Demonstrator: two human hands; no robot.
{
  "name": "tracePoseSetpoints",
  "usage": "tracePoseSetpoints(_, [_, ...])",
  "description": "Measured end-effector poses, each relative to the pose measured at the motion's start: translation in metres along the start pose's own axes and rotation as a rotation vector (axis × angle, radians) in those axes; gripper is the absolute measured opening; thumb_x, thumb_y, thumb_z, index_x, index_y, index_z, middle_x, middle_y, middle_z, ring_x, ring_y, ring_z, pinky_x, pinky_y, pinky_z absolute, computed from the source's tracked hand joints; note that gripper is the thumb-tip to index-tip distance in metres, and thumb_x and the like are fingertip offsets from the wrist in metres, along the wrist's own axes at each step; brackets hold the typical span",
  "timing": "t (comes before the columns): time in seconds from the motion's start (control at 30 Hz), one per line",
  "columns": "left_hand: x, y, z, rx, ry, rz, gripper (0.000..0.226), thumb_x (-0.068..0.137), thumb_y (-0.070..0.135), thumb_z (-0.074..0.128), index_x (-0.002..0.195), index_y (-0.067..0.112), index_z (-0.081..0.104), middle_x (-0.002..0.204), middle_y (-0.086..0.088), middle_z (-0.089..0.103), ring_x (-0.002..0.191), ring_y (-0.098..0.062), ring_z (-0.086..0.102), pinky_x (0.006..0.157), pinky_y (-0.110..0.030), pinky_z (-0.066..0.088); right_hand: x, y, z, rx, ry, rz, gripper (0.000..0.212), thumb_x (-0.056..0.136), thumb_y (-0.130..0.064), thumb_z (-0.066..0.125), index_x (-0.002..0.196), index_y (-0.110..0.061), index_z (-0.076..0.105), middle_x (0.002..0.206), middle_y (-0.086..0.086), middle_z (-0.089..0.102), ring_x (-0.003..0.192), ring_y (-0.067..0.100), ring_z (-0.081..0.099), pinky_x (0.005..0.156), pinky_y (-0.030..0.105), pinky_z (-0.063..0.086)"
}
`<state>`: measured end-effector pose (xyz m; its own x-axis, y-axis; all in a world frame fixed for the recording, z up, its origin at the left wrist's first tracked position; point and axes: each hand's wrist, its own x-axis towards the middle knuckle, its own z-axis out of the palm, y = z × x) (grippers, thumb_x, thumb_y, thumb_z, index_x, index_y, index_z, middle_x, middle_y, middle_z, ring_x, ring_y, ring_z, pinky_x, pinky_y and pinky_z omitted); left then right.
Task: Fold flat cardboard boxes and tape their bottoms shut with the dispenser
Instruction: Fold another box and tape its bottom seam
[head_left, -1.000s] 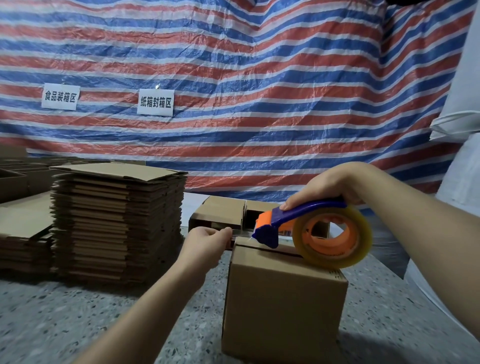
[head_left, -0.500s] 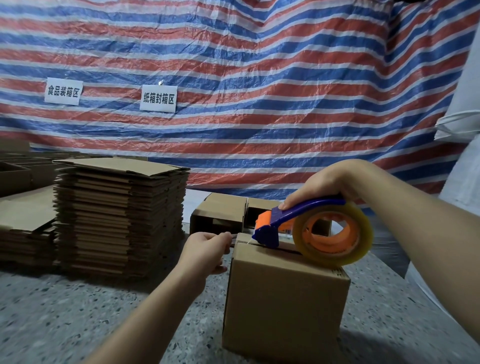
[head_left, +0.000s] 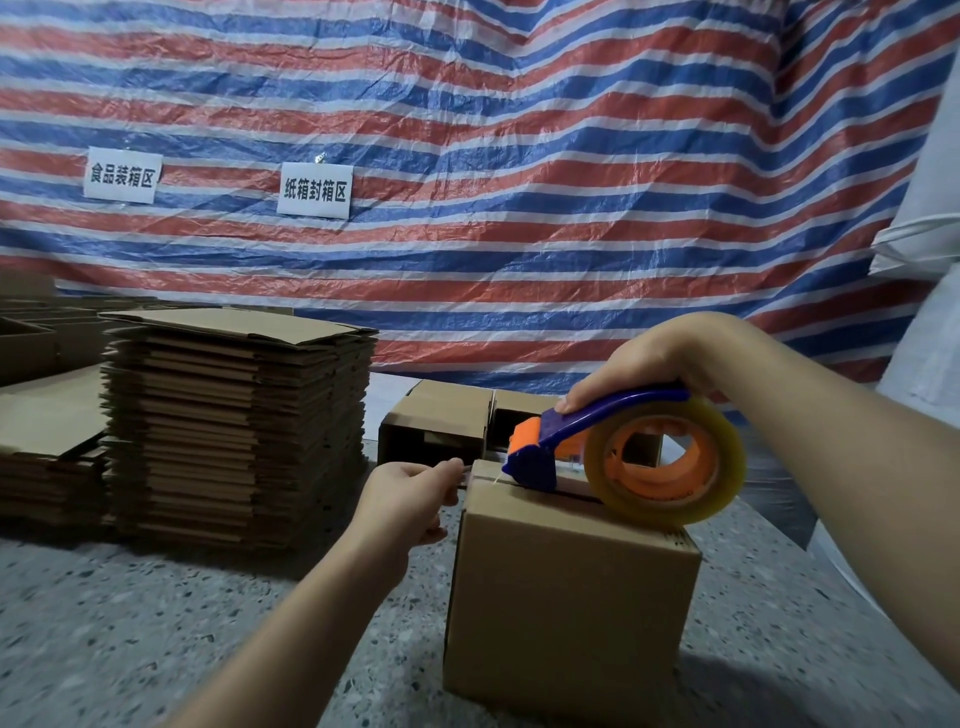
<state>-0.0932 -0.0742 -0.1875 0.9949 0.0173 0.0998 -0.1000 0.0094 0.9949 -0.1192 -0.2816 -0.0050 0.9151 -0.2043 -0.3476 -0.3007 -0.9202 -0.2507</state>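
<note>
A folded cardboard box (head_left: 566, 608) stands on the speckled surface, its closed flaps up with a seam across the top. My right hand (head_left: 644, 364) grips the blue handle of the tape dispenser (head_left: 618, 447), whose clear roll on an orange hub rests on the box top. The dispenser's blue nose sits on the seam near the far left edge. My left hand (head_left: 410, 493) pinches the free end of the tape at the box's upper left corner.
A tall stack of flat cardboard boxes (head_left: 234, 426) stands at the left, with lower stacks (head_left: 47, 441) beside it. Two assembled boxes (head_left: 441, 421) sit behind the one being taped. A striped tarp with two paper signs hangs behind.
My left hand has dropped slightly along the box's left corner, still pinching the tape end. The dispenser stays on the box top, almost unmoved.
</note>
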Motion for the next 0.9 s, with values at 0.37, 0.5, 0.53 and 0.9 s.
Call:
tracePoseSetpoints(0.37, [0.002, -0.019, 0.002, 0.009, -0.089, -0.081, 0.042, 0.093, 0.043, 0.064, 0.085, 0.002, 0.071, 0.061, -0.002, 0.050, 0.048, -0.012, 0.041, 0.051, -0.025, 0.041, -0.002, 0.000, 0.002, 0.020, -0.017, -0.010, 0.059, 0.074, -0.064, 0.073, 0.106, -0.014, 0.067, 0.078, 0.005, 0.077, 0.058, 0.014, 0.072, 0.050, 0.024, 0.054])
tracePoseSetpoints(0.5, [0.004, -0.022, 0.001, 0.020, -0.133, -0.091, 0.041, 0.092, 0.047, 0.062, 0.068, 0.014, 0.060, 0.053, 0.004, 0.035, 0.043, -0.010, 0.033, 0.049, -0.025, 0.030, -0.002, 0.000, 0.002, 0.023, -0.009, -0.008, 0.057, 0.076, -0.063, 0.073, 0.106, -0.014, 0.068, 0.077, 0.005, 0.077, 0.057, 0.014, 0.071, 0.049, 0.023, 0.054])
tracePoseSetpoints(0.53, [0.004, -0.023, 0.002, 0.011, -0.136, -0.103, 0.043, 0.092, 0.048, 0.063, 0.064, 0.016, 0.057, 0.053, 0.004, 0.035, 0.042, -0.009, 0.032, 0.049, -0.025, 0.029, -0.003, 0.000, 0.002, 0.027, -0.008, -0.003, 0.057, 0.077, -0.063, 0.073, 0.105, -0.013, 0.068, 0.076, 0.005, 0.077, 0.056, 0.014, 0.071, 0.048, 0.024, 0.054])
tracePoseSetpoints(0.9, [0.002, -0.028, 0.008, -0.094, -0.158, -0.229, 0.037, 0.088, 0.053, 0.066, 0.077, 0.018, 0.066, 0.065, 0.002, 0.046, 0.059, -0.014, 0.038, 0.054, -0.027, 0.033, -0.007, -0.001, 0.004, 0.052, -0.018, -0.005, 0.056, 0.077, -0.061, 0.073, 0.104, -0.012, 0.068, 0.073, 0.005, 0.075, 0.053, 0.015, 0.070, 0.046, 0.024, 0.053])
